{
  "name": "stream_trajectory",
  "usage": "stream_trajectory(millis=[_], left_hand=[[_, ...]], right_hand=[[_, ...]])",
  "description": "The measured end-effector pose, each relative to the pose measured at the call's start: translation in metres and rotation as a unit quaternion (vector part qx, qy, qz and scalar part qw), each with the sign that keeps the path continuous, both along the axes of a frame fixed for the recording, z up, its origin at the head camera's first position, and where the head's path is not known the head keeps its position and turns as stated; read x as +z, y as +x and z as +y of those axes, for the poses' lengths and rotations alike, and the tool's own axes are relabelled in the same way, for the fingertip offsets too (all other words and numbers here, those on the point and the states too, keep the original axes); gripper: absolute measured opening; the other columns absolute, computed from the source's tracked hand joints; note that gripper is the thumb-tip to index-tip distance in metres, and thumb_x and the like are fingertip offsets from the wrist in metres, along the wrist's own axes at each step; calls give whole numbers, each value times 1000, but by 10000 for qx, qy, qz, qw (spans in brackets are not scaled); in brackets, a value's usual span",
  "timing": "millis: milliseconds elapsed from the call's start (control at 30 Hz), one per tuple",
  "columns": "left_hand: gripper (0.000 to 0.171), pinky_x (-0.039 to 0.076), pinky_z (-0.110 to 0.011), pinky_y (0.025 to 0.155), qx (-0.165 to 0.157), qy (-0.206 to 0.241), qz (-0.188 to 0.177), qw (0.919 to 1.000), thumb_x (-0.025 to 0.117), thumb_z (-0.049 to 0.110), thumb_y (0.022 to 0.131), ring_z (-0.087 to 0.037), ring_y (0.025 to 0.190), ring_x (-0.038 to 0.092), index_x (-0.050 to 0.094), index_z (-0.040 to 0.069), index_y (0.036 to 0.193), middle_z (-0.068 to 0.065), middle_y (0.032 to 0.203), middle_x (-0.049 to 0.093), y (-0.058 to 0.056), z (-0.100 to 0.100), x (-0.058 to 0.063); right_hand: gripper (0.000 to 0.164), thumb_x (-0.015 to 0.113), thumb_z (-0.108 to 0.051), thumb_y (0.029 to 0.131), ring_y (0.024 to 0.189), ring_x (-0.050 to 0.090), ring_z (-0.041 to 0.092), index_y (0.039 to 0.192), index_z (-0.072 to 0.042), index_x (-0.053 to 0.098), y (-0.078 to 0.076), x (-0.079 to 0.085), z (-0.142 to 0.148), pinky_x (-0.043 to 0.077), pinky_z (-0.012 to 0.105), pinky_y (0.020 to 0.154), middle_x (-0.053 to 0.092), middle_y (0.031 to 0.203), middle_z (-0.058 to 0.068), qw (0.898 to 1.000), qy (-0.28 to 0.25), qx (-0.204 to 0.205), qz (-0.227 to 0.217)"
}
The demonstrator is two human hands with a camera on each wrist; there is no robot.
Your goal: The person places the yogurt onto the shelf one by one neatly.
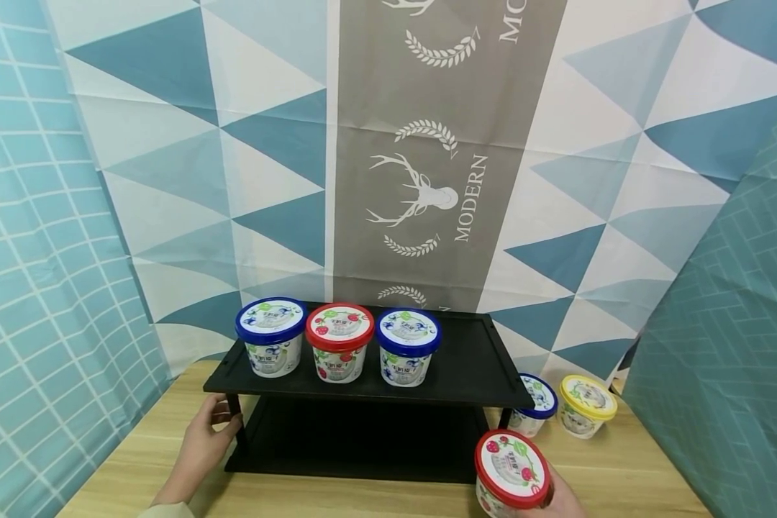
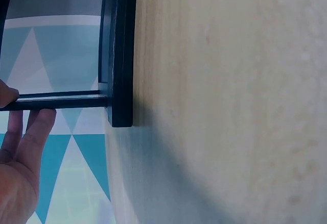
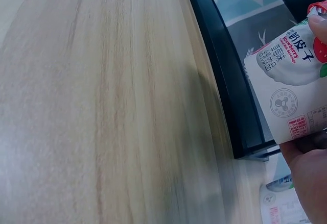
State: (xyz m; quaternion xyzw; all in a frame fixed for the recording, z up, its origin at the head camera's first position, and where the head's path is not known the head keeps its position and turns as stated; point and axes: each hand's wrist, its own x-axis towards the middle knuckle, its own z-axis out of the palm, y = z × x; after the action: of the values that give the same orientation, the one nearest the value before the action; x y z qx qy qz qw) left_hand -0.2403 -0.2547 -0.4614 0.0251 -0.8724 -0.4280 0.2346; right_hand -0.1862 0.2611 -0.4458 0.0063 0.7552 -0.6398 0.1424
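My left hand [image 1: 199, 446] grips the front left post [image 1: 236, 421] of a black two-tier shelf [image 1: 473, 356]. In the left wrist view the thumb lies on one side of the post [image 2: 66, 103] and the fingertips [image 2: 47, 116] on the other. A red-lidded tub [image 1: 513, 467], printed "Strawberry" in the right wrist view, is held in my right hand [image 1: 562, 496] before the shelf's front right corner. Along the upper tier stand a blue-lidded tub [image 1: 272, 338], a red-lidded tub [image 1: 339, 344] and another blue-lidded tub [image 1: 408, 349].
Right of the shelf, a blue-lidded tub [image 1: 532, 406] stands partly behind the shelf corner, beside a yellow-lidded tub [image 1: 585, 406]. All this rests on a wood-grain table [image 1: 634, 475]. A patterned cloth [image 1: 427, 216] hangs behind, with tile-print sheets on both sides.
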Motion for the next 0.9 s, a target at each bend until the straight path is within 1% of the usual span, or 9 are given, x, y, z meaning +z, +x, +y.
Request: stream_trajectory(millis=[167, 333, 567, 600, 733, 900], left_hand=[[35, 47, -34, 71, 12, -33, -10, 10000, 55, 3, 81, -30, 89, 57, 45, 7, 113, -18, 100, 58, -2, -1, 0], [35, 46, -31, 70, 39, -58, -39, 10000, 56, 4, 80, -26, 87, 57, 45, 7, 113, -17, 101, 58, -2, -1, 1], [34, 47, -43, 75, -77, 128, -160, 9998, 54, 6, 83, -36, 94, 56, 44, 7, 116, -21, 105, 55, -1, -2, -1], [34, 47, -44, 75, -89, 131, -182, 9997, 54, 7, 84, -36, 95, 55, 43, 7, 116, -21, 105, 55, -1, -2, -1], [35, 47, -44, 76, -109, 129, -208, 9996, 53, 7, 84, -37, 95, 55, 43, 7, 117, -22, 106, 54, -1, -2, -1], [35, 48, -42, 74, -75, 89, -188, 9998, 54, 5, 83, -37, 94, 55, 43, 6, 116, -23, 105, 55, 1, -1, 0]], right_hand=[[89, 70, -25, 73, 106, 50, 20, 138, -8, 12, -2, 1, -5, 46, 41, 88, 42, 131, 13, 9999, 136, 2, 44], [90, 72, -28, 70, 104, 50, 20, 138, -7, 16, -4, 3, -12, 47, 41, 86, 44, 130, 14, 9990, 424, -33, 134], [88, 72, -30, 70, 104, 50, 20, 137, -5, 20, -6, 4, -21, 48, 42, 84, 46, 127, 15, 9981, 550, 91, 260], [88, 72, -30, 70, 103, 50, 20, 136, -5, 20, -7, 5, -22, 48, 42, 83, 46, 127, 15, 9976, 618, 91, 281], [87, 72, -30, 70, 102, 50, 20, 136, -5, 20, -8, 7, -27, 49, 42, 83, 46, 126, 15, 9973, 626, 177, 342], [87, 73, -33, 68, 101, 51, 20, 134, -5, 23, -10, 6, -34, 49, 41, 82, 48, 125, 14, 9970, 660, 177, 366]])
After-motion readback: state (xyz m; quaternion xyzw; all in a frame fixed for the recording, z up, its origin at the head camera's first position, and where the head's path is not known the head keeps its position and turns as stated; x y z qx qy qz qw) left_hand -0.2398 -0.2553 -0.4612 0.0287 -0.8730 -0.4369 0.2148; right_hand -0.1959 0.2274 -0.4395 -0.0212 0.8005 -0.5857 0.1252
